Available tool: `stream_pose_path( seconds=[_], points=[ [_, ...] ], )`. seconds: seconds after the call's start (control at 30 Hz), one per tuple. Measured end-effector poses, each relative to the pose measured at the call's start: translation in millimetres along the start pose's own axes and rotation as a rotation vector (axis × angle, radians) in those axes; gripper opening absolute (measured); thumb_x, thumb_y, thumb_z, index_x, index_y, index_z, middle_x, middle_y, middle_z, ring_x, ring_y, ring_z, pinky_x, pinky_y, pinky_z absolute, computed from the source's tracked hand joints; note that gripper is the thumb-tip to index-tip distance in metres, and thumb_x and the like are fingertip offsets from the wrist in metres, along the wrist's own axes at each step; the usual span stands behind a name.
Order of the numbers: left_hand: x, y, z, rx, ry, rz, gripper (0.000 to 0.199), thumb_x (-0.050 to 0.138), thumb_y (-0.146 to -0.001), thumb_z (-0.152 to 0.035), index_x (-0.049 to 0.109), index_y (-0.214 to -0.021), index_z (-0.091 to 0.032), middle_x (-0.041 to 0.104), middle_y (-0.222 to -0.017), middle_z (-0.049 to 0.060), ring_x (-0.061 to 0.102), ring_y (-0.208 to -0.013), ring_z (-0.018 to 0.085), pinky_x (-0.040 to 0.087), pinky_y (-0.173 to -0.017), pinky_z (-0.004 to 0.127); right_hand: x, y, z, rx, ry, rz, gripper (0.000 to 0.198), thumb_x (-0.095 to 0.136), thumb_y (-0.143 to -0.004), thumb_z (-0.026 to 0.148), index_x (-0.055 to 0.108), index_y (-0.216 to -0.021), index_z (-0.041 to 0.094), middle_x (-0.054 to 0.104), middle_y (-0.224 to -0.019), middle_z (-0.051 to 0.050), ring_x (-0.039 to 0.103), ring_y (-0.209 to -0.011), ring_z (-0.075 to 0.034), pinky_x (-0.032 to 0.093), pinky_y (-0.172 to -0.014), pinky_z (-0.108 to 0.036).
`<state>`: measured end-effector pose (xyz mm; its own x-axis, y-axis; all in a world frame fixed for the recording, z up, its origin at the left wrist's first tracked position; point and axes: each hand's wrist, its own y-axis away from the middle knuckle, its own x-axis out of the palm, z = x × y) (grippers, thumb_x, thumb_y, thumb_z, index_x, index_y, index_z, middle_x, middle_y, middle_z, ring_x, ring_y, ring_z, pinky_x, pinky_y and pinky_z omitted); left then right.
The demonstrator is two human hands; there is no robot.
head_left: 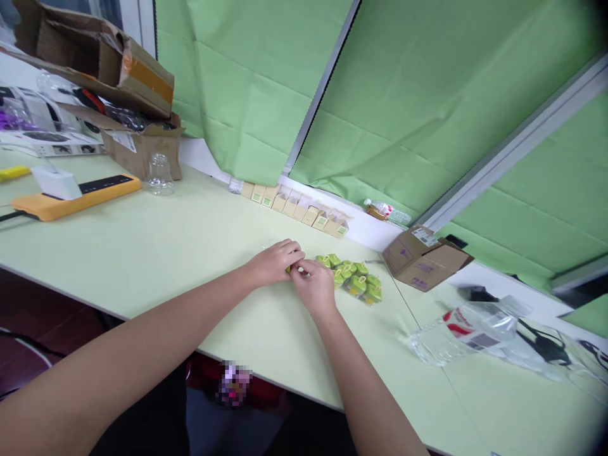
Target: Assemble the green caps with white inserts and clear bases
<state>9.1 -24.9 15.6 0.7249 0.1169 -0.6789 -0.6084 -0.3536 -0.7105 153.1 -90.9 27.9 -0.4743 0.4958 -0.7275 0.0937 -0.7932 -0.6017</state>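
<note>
My left hand and my right hand meet over the middle of the table, fingers bent and pinching close together. Between them a bit of a small green item shows; most of it is covered by the fingers. Just right of my right hand sits a cluster of small green packets with pale loops on top and clear, shiny lower parts. Behind the hands, small beige boxes stand in a row along the wall, some with green-and-white labels.
An orange power strip, a clear jar and stacked cardboard boxes are at left. At right are an open carton, a large plastic bottle and black cables. A small bottle lies on the ledge.
</note>
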Motion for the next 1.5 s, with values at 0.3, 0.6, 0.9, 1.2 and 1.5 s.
stream_pose_path(
  seconds=[0.3, 0.6, 0.9, 1.2, 1.5],
  points=[
    [-6, -5, -10, 0.018, 0.048, -0.042, 0.011, 0.049, -0.089, -0.013, 0.059, -0.092, -0.017, 0.056, -0.095, 0.010, 0.051, -0.092, 0.021, 0.047, -0.083, 0.034, 6, 5, -3, 0.008, -0.081, -0.120, 0.028, 0.050, -0.087, 0.025, 0.065, -0.063, 0.024, 0.061, -0.064, -0.001, 0.051, -0.064, -0.017, 0.042, -0.069, -0.029],
    [-2, -1, -3, -0.028, 0.080, -0.065, 0.009, 0.053, -0.088, -0.016, 0.060, -0.092, -0.017, 0.054, -0.094, 0.009, 0.052, -0.092, 0.021, 0.047, -0.080, 0.032, -3, 1, 2, -0.035, -0.161, -0.023, 0.025, 0.051, -0.091, 0.029, 0.071, -0.077, 0.024, 0.068, -0.077, -0.003, 0.056, -0.072, -0.018, 0.043, -0.073, -0.030],
    [-3, -2, -2, -0.026, 0.111, -0.100, 0.008, 0.057, -0.083, -0.016, 0.061, -0.091, -0.018, 0.052, -0.092, 0.007, 0.051, -0.092, 0.020, 0.047, -0.080, 0.030, -3, -1, -11, 0.191, -0.428, 0.043, 0.022, 0.062, -0.086, 0.037, 0.076, -0.094, 0.023, 0.072, -0.081, -0.002, 0.056, -0.065, -0.015, 0.045, -0.063, -0.028],
    [-6, -5, -9, -0.013, 0.133, -0.128, 0.013, 0.059, -0.082, -0.017, 0.063, -0.095, -0.017, 0.053, -0.091, 0.007, 0.052, -0.089, 0.019, 0.047, -0.081, 0.031, -5, -1, -4, 0.191, -0.425, -0.094, 0.014, 0.069, -0.079, 0.035, 0.078, -0.083, 0.025, 0.068, -0.069, 0.001, 0.050, -0.059, -0.014, 0.042, -0.060, -0.028],
    [-5, -5, -8, -0.004, 0.139, -0.151, 0.020, 0.061, -0.081, -0.018, 0.064, -0.100, -0.018, 0.055, -0.092, 0.007, 0.053, -0.089, 0.020, 0.048, -0.080, 0.032, -7, -8, 0, 0.341, -0.560, -0.140, 0.023, 0.078, -0.066, 0.030, 0.059, -0.073, 0.021, 0.057, -0.073, 0.002, 0.047, -0.062, -0.012, 0.040, -0.058, -0.026]
  ],
)
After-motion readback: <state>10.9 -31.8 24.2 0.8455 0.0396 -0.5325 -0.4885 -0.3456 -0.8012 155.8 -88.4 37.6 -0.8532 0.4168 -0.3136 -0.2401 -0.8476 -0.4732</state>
